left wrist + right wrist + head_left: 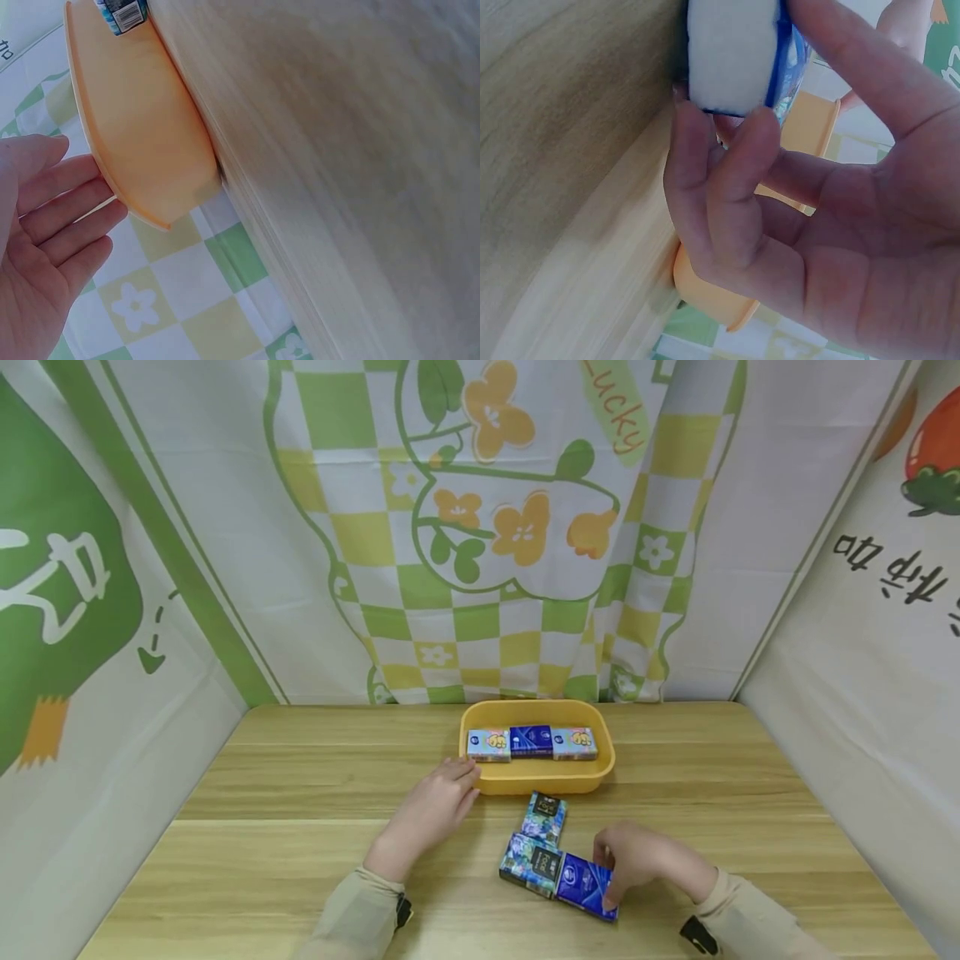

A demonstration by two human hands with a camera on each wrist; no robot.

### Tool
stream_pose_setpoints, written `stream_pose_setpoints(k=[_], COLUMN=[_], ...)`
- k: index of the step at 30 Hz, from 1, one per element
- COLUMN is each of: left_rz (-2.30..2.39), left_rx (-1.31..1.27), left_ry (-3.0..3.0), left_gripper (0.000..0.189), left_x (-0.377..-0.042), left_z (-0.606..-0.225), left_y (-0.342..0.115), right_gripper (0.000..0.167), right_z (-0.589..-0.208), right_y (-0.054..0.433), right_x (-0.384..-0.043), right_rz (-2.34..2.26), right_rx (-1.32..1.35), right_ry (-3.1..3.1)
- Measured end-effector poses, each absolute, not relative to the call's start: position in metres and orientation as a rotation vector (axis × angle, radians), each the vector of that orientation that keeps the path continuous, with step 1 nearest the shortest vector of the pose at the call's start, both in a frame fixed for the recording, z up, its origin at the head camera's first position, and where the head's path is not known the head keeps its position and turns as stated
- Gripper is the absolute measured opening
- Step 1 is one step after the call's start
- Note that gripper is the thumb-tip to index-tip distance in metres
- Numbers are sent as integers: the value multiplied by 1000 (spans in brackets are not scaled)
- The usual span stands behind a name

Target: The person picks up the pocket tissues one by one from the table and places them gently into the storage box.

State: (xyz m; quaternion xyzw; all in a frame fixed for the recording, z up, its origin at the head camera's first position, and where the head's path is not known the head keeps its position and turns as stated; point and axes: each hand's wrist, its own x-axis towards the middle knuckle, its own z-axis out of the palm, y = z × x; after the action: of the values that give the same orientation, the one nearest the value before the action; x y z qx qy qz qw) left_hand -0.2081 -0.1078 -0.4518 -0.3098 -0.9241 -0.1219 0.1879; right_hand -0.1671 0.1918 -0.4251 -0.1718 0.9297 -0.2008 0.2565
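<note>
My right hand is at a dark blue tissue pack on the table, thumb and fingers pinching it at its right end. In the right wrist view, the pack's white end sits between my thumb and curled fingertips. Against its left side lies a green-blue floral tissue pack, with a second floral pack just beyond. My left hand touches the near left corner of a yellow plastic basket, its fingers fairly straight at the rim in the left wrist view.
Inside the basket, a blue tissue pack sits in a row between two light cartoon-printed packs, one at left and one at right. A checkered curtain hangs behind the wooden table; printed cloth walls stand on both sides.
</note>
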Motion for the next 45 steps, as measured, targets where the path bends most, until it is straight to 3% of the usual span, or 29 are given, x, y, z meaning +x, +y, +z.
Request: stream_pose_setpoints(k=[11,27,35,45], left_rz=[-341,-317,-321,-302], left_rx=[-875,-874,-881,-862], left_ry=[-2601,-2606,-2599,-2621], left_gripper=[33,33,33,34], left_x=[-210,-210,-210,-207], left_z=[-452,-451,-451,-450], left_y=[-107,-107,-107,-107], right_gripper=[38,30,20,21], right_z=[-425,-421,-417,-402], right_y=[193,203,209,212], right_x=[-168,-172,-176,-182], right_rz=[-552,-602,-757,-835], right_rx=[-402,-534,-500,-521], right_ry=[2506,2500,2400,2343])
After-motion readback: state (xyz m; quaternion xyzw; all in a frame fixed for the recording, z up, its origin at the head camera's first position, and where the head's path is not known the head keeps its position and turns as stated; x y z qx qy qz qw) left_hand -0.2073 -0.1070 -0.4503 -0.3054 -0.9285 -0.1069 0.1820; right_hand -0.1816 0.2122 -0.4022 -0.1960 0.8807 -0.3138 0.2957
